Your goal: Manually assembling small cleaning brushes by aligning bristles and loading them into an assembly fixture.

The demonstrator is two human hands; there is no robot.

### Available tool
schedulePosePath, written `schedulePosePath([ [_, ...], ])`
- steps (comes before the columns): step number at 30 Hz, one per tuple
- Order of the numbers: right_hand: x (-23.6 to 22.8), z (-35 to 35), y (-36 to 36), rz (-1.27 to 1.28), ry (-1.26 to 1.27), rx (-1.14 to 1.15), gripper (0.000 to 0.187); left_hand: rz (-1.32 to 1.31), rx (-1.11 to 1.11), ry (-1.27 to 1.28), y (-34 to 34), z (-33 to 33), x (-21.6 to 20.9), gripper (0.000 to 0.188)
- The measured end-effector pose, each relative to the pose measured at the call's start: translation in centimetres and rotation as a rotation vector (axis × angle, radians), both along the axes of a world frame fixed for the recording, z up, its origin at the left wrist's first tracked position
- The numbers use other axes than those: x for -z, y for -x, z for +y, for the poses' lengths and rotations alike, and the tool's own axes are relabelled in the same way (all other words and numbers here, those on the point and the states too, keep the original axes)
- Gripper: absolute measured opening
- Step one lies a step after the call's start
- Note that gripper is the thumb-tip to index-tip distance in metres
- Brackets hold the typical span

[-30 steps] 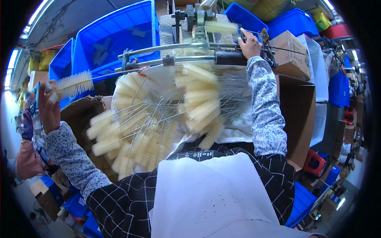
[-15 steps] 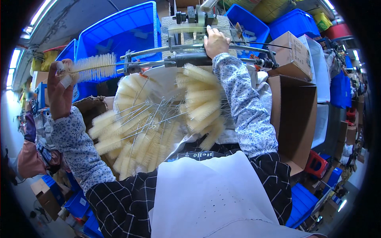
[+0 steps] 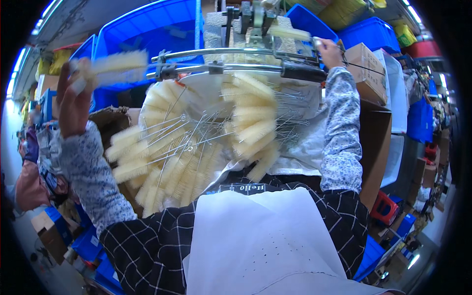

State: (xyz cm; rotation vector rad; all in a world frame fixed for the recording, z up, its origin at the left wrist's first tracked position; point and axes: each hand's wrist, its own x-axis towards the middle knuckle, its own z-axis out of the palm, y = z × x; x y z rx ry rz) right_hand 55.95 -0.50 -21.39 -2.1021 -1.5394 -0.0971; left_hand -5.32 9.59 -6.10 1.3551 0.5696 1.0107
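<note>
Head view shows me the left hand pinching a blurred cream-bristled cylindrical wire brush far left, the right hand, grip unclear, at another pale cylindrical brush far right, and a slack pinch could drop the first.

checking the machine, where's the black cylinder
In the head view, the black cylinder is upper right of centre, on the lower silver metal rail, below and left of the right hand.

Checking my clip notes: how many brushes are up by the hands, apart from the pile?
2: a blurred brush at the left hand, and a second brush beside the right hand. The hands could hide others.
</note>
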Motion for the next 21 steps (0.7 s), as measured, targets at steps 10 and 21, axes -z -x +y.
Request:
schedulePosePath([
  [10, -4.5, -4.4, -3.7, 0.254, 0.269, -0.291, 0.023, 0.005, 0.348, 0.090, -9.1, -1.2, 2.1, 0.055],
  [21, -8.6, -5.3, 21.8, 1.021, 0.404, -0.818, 0.038, 0.184, 0.327, 0.029, -19.7, -8.8, 4.2, 0.039],
])
